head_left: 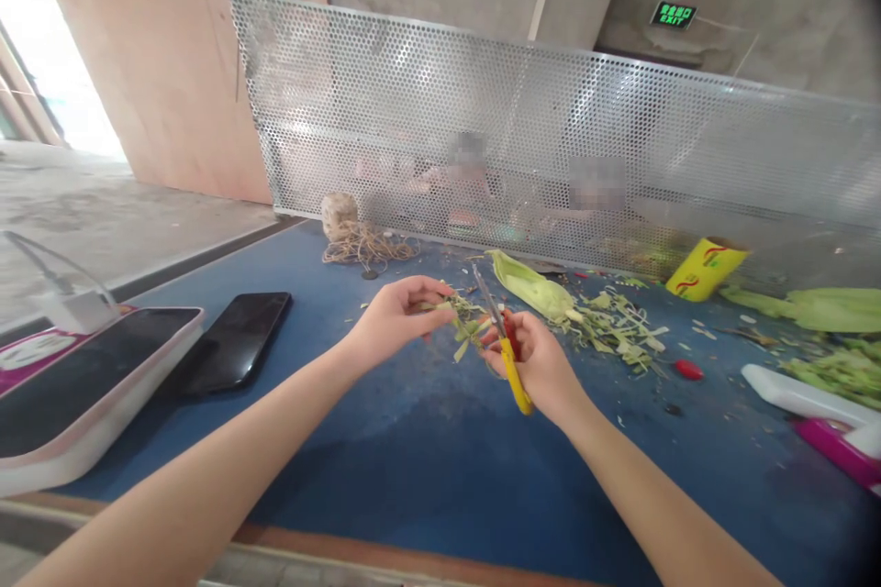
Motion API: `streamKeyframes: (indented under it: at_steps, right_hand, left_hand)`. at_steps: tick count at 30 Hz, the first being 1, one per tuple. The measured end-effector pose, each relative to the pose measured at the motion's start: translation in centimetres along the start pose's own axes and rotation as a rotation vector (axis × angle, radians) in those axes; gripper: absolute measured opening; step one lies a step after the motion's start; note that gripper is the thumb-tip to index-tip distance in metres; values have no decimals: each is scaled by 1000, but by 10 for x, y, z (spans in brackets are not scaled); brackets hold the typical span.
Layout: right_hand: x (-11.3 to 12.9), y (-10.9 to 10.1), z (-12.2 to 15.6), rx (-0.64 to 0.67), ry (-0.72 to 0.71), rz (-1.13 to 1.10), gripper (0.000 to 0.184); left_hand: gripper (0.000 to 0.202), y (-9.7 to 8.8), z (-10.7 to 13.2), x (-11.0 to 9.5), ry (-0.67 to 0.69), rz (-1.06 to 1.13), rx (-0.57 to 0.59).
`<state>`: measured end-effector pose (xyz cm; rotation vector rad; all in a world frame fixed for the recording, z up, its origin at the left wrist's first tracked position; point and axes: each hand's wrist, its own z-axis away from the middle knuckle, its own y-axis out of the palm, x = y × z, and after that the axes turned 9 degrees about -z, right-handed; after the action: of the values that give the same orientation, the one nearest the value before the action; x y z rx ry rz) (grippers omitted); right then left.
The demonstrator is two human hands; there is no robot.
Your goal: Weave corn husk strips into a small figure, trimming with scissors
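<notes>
My left hand (395, 316) pinches a small bundle of green husk strips (466, 323) above the blue table (427, 468). My right hand (533, 362) grips yellow-handled scissors (506, 344), whose blades point up and back, right beside the strips. An ear of corn in its green husk (533, 287) lies just behind the hands, with a heap of cut husk scraps (616, 326) to its right.
A black phone (238, 339) and a white-rimmed scale (75, 385) sit at the left. A spool with loose twine (354, 234) lies at the back. A yellow tube (702, 269), a red chilli (688, 370), greens (826, 307) and a white tray (798, 394) are at the right. Two people sit behind the perforated metal screen (551, 138).
</notes>
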<state>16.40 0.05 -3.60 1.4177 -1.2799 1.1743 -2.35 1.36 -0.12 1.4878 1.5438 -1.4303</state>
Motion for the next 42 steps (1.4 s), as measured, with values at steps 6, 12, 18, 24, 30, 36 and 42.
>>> streamKeyframes:
  at_steps: [6, 12, 18, 24, 30, 36, 42]
  right_hand:
    - [8, 2, 2, -31, 54, -99, 41]
    - [14, 7, 5, -117, 34, -170, 42]
    - [8, 11, 6, 31, 59, -166, 47]
    - [4, -14, 1, 96, 133, 24, 44]
    - [20, -26, 10, 533, 517, -245, 47]
    - [21, -27, 12, 589, 430, -323, 44]
    - [17, -34, 11, 647, 475, -276, 45]
  left_hand:
    - [67, 10, 2, 5, -109, 344, -231]
    - [45, 35, 9, 9, -202, 301, 21]
    - [23, 37, 10, 10, -120, 280, -78]
    - [23, 17, 4, 9, -57, 277, -274]
    - [25, 10, 5, 1, -69, 270, -369]
    - [18, 12, 5, 4, 6, 308, -339]
    - [15, 11, 5, 8, 108, 338, -412]
